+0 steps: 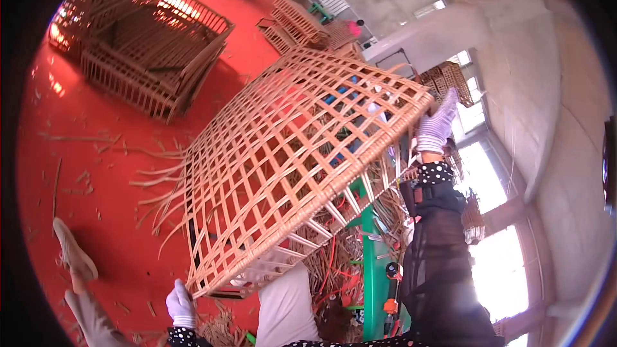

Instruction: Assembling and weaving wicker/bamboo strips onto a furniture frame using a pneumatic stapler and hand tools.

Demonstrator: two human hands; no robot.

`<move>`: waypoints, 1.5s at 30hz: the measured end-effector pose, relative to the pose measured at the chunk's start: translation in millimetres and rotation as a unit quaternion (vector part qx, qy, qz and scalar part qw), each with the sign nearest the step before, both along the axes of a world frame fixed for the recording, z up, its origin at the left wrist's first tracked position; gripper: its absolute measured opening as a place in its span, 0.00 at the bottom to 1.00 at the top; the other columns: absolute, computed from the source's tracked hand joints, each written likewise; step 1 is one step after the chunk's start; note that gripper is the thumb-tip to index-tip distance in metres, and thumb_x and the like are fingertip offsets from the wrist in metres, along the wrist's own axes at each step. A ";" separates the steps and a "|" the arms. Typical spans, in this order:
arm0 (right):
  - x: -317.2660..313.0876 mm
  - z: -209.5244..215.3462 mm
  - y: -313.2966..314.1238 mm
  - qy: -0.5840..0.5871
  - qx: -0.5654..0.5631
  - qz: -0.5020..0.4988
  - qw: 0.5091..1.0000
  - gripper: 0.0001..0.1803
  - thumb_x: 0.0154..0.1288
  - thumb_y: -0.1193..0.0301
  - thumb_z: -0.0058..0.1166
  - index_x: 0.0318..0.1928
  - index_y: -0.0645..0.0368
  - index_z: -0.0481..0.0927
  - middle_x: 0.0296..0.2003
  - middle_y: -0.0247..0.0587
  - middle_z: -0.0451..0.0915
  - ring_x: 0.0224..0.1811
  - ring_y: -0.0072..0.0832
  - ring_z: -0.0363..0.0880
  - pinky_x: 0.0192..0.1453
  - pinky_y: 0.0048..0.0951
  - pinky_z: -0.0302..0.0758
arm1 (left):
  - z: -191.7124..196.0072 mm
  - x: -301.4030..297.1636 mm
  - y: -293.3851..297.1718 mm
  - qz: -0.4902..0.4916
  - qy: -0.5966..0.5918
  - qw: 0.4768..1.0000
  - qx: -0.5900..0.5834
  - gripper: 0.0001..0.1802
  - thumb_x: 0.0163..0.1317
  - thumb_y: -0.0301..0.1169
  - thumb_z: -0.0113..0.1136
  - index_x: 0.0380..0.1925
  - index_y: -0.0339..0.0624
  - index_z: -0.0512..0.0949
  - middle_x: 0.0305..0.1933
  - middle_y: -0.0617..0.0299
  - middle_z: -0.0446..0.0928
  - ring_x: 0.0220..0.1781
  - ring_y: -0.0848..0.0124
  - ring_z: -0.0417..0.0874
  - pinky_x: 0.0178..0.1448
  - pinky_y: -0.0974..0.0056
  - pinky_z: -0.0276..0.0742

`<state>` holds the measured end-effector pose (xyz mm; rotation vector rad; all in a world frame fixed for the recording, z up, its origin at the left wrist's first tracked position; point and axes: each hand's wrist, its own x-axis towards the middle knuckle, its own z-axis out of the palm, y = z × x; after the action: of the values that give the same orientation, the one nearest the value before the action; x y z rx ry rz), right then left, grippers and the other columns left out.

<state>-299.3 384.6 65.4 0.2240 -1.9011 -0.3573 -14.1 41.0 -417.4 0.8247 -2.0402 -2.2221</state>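
A large openwork woven basket (pixel 283 135) of light brown strips hangs tilted in front of me, with loose strip ends sticking out along its left side. My left hand (pixel 181 303), in a pale striped glove, is closed on its near left corner. At the far right corner, my right hand (pixel 438 127) grips the thick wrapped rim from outside. Some of its fingers are hidden behind the edge, while one part of the glove points upward. Polka-dot cuffs show at both wrists.
Stacked slatted wooden crates (pixel 154 58) stand on the red floor (pixel 122 186) at the far left. Beneath the basket are a green bench (pixel 373 270), scattered strips and an orange-and-black tool (pixel 391 295). Another person's shoe (pixel 76 250) is at left. Bright windows (pixel 498 263) line the right.
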 end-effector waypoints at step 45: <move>-84.4 100.5 110.4 -0.305 -0.179 0.201 0.914 0.21 0.66 0.65 0.37 0.54 0.67 0.64 0.51 0.45 0.70 0.49 0.36 0.72 0.53 0.33 0.71 | -3.7 -62.3 -74.7 -0.344 -0.225 0.874 -0.257 0.34 0.56 0.58 0.47 0.40 0.34 0.76 0.37 0.43 0.76 0.39 0.48 0.78 0.43 0.55 0.74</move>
<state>-383.6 494.9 165.9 0.5128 -2.4158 0.3878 -76.4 -33.7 -421.1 0.6560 -3.3783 -1.5836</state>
